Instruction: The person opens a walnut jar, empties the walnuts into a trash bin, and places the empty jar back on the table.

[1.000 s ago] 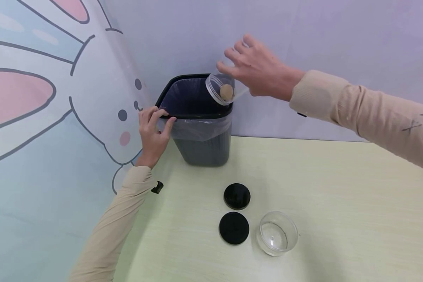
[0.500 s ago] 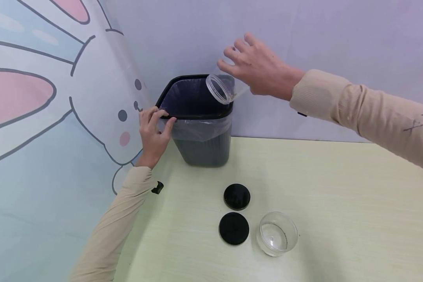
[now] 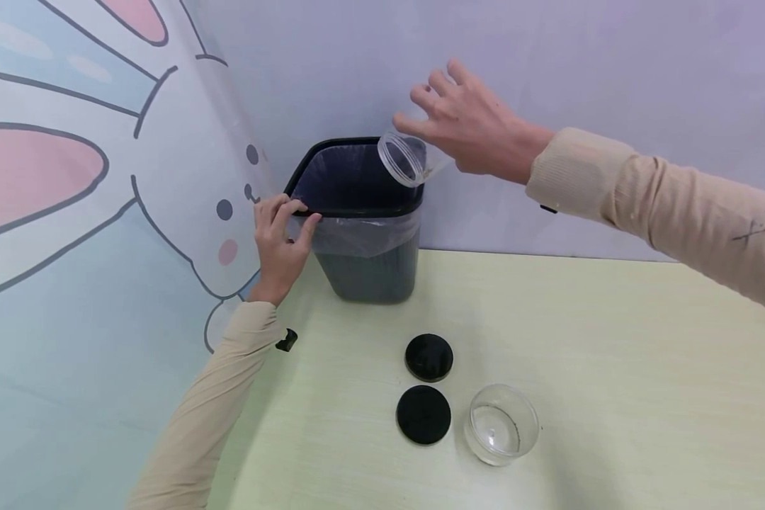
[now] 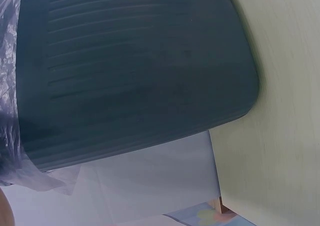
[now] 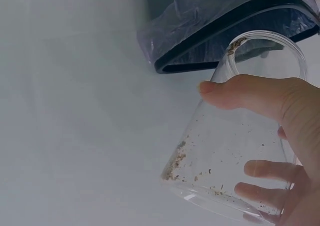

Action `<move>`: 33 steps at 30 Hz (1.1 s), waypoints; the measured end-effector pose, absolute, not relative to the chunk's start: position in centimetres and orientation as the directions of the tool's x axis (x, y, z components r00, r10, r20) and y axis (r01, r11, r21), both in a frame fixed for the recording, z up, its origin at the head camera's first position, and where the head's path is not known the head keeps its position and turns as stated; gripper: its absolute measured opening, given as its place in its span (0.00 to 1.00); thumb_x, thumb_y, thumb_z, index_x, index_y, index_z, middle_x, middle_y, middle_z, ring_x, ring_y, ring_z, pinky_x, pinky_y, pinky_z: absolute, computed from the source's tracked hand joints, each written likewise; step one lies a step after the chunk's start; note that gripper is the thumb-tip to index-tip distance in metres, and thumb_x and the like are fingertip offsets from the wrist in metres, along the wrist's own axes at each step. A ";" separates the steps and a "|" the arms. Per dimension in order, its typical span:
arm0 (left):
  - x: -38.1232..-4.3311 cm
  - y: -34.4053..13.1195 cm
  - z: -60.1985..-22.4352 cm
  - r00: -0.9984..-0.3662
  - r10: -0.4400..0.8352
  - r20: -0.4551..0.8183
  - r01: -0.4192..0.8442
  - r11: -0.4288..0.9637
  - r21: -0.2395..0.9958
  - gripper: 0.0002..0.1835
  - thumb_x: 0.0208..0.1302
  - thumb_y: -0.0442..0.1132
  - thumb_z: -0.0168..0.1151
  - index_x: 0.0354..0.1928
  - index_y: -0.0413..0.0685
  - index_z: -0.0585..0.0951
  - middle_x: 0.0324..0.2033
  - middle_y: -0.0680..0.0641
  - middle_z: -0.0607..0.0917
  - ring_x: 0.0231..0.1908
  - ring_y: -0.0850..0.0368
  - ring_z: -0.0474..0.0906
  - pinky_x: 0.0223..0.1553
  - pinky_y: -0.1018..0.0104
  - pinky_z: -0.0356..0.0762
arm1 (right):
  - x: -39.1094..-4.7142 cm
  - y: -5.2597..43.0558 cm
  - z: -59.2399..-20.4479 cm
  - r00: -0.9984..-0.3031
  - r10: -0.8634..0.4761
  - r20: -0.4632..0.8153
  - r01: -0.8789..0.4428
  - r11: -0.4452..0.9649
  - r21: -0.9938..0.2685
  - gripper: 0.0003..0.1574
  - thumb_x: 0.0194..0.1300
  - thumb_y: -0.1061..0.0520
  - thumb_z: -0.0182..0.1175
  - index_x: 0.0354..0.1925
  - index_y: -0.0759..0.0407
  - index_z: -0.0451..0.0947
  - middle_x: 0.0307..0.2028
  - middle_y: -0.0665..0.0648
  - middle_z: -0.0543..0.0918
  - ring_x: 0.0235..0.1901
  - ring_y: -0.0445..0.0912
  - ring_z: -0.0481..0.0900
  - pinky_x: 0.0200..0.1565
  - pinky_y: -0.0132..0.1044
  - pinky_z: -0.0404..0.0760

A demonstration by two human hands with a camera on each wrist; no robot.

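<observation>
My right hand [image 3: 468,120] grips a clear jar [image 5: 220,146] round its side, tilted mouth-down over the right rim of a dark trash can [image 3: 372,269]. Brown crumbs [image 5: 175,163] cling inside the jar, along its wall and base. A translucent liner bag [image 3: 363,237] is folded over the can's black rim. At the left front corner of that rim, my left hand [image 3: 277,244] pinches the edge and liner between thumb and fingers. The left wrist view shows mostly the can's ribbed side [image 4: 135,76] and a sliver of a finger.
Two round black lids [image 3: 429,357] lie on the pale wooden table [image 3: 599,368], one in front of the other. Right of the nearer lid stands an open clear jar [image 3: 501,425]. A wall with a rabbit drawing [image 3: 185,177] rises at the left, and a plain wall [image 3: 612,106] behind.
A round tan lump seen in the jar's mouth one second ago is gone from it; only crumbs show there now. Both hands have kept nearly the same place.
</observation>
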State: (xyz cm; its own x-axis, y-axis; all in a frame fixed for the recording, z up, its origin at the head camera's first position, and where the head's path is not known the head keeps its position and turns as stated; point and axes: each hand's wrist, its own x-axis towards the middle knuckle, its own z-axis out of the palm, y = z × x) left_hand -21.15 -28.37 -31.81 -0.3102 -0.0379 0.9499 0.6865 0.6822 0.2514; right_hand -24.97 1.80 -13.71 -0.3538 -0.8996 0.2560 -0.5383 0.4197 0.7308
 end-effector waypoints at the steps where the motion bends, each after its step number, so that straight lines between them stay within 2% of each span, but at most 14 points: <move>1: -21.1 -28.3 -31.8 -0.312 -0.039 0.949 0.686 0.682 0.254 0.11 0.52 0.33 0.72 0.36 0.40 0.80 0.39 0.40 0.76 0.45 0.42 0.67 0.51 0.53 0.63 | -25.0 1.8 -13.7 -0.357 -0.899 0.253 -0.536 0.419 0.733 0.43 0.46 0.65 0.66 0.60 0.59 0.61 0.50 0.74 0.70 0.46 0.67 0.68 0.51 0.58 0.65; 8: -21.2 -28.1 -31.7 -0.298 -0.038 0.954 0.699 0.672 0.245 0.11 0.51 0.32 0.72 0.36 0.40 0.80 0.39 0.40 0.76 0.44 0.41 0.67 0.50 0.52 0.63 | -25.1 1.7 -13.6 -0.356 -0.904 0.235 -0.517 0.400 0.756 0.44 0.45 0.62 0.69 0.60 0.61 0.62 0.51 0.75 0.70 0.47 0.66 0.68 0.53 0.58 0.64; 14: -21.5 -28.0 -31.8 -0.300 -0.034 0.953 0.699 0.672 0.244 0.10 0.52 0.32 0.71 0.36 0.39 0.80 0.39 0.40 0.76 0.45 0.41 0.67 0.51 0.52 0.64 | -25.2 1.3 -13.7 -0.261 -0.937 0.230 -0.488 0.334 0.807 0.41 0.45 0.63 0.68 0.59 0.62 0.65 0.50 0.73 0.71 0.49 0.66 0.66 0.55 0.57 0.61; 18: -21.6 -28.0 -32.0 -0.311 -0.040 0.949 0.691 0.677 0.255 0.10 0.54 0.33 0.70 0.36 0.39 0.80 0.39 0.39 0.76 0.45 0.42 0.67 0.51 0.53 0.64 | -25.3 0.9 -13.9 -0.228 -0.951 0.209 -0.468 0.295 0.833 0.42 0.44 0.62 0.70 0.59 0.62 0.66 0.50 0.72 0.71 0.50 0.66 0.65 0.56 0.57 0.59; 23: -21.6 -27.9 -32.0 -0.310 -0.049 0.949 0.688 0.677 0.260 0.10 0.54 0.33 0.70 0.36 0.39 0.80 0.39 0.39 0.76 0.45 0.42 0.67 0.51 0.53 0.64 | -25.5 0.4 -14.3 -0.227 -0.961 0.158 -0.427 0.244 0.871 0.47 0.42 0.59 0.73 0.61 0.61 0.65 0.53 0.73 0.70 0.55 0.67 0.64 0.59 0.59 0.56; 33: -21.5 -28.0 -31.8 -0.302 -0.046 0.952 0.694 0.674 0.253 0.10 0.53 0.32 0.70 0.36 0.39 0.80 0.38 0.40 0.76 0.44 0.42 0.67 0.50 0.53 0.64 | -25.6 -0.2 -15.0 -0.236 -0.963 0.129 -0.362 0.210 0.908 0.48 0.46 0.58 0.71 0.64 0.59 0.64 0.56 0.72 0.69 0.58 0.67 0.63 0.62 0.59 0.52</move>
State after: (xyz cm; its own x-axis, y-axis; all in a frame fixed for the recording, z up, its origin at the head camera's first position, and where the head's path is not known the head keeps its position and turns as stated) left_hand -21.55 -27.98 -31.81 -0.3021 -0.0458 0.9522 0.6940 0.6743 0.2526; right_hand -25.56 -0.23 -15.03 -0.2355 -0.9633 0.1287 -0.3617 0.2098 0.9084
